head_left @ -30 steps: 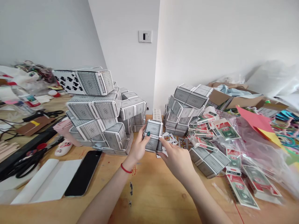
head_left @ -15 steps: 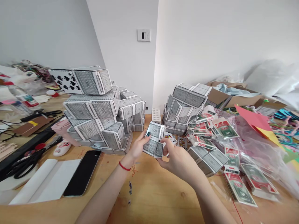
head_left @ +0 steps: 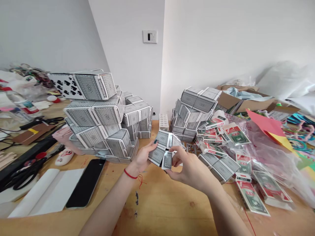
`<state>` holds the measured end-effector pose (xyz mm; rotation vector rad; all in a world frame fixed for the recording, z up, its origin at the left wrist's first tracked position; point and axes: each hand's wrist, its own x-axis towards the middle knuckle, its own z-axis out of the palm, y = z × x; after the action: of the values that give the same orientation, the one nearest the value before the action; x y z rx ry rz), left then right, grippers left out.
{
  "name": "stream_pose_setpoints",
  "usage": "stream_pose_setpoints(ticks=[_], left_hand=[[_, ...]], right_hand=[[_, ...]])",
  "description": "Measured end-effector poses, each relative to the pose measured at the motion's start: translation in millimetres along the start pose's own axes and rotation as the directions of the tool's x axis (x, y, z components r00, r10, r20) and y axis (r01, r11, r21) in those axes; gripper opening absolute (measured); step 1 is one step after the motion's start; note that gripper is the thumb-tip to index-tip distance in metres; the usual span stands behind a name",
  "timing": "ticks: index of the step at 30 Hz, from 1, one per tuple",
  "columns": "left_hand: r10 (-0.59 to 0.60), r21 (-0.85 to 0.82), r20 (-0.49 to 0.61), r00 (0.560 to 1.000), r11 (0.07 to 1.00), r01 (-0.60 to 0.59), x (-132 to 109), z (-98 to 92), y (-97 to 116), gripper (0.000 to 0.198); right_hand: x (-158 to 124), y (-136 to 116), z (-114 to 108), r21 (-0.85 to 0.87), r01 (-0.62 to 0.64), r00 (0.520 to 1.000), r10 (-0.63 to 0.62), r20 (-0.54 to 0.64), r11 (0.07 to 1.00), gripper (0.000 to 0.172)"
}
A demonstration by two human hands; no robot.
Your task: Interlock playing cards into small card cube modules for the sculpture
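Note:
Between my hands is a block of folded playing cards (head_left: 157, 154) with grey patterned backs, held tilted above the table. My left hand (head_left: 140, 160), a red string round its wrist, grips the block's left side with the thumb on top. My right hand (head_left: 185, 164) pinches a card flap (head_left: 167, 160) at the block's near right corner. Its fingertips are partly hidden behind the flap. On the left stands a tall stack of card blocks (head_left: 108, 114). A smaller stack of card blocks (head_left: 194, 111) rises behind my right hand, and another card block (head_left: 219, 165) lies beside my right wrist.
Red and green card boxes (head_left: 236, 134) are heaped on the right near coloured paper (head_left: 265, 123) and a cardboard box (head_left: 253, 105). A black phone (head_left: 86, 183), white paper (head_left: 49, 188), black scissors (head_left: 31, 170) and a computer mouse (head_left: 64, 156) lie on the left.
My right hand has swung the flap outward at the near right corner, so it stands further from the block. The block has tipped a little, and the view has shifted slightly.

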<state>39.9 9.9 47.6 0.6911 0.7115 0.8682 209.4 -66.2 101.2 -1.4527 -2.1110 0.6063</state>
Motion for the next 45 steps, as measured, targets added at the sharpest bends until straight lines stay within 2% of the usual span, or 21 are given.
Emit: stream_pose_setpoints(ticks=[4,9,26,33,45], left_hand=[[-0.015,0.020,-0.017,1.000,1.000,0.015,0,-2.3,-1,0.031],[-0.018,0.046,-0.010,1.000,0.999,0.018,0,-4.2,-1,0.036],[-0.072,0.010,0.003,0.997,0.997,0.072,-1,-1.4,2,0.031],[-0.068,0.005,0.011,0.998,0.998,0.068,-2,-0.5,2,0.026],[-0.056,-0.011,0.018,0.998,0.998,0.056,-4,0.9,4,0.032]], right_hand=[[0,-1,-2,-0.001,0.006,1.000,-0.006,0.009,1.000,0.039],[0,0,-3,0.009,0.026,1.000,-0.026,0.008,1.000,0.042],[-2,5,-7,0.051,0.075,0.994,-0.079,0.070,0.996,0.044],[-2,6,-8,0.078,0.088,0.993,-0.093,0.072,0.993,0.040],[-2,9,-8,0.101,0.094,0.995,-0.098,0.030,0.990,0.047]])
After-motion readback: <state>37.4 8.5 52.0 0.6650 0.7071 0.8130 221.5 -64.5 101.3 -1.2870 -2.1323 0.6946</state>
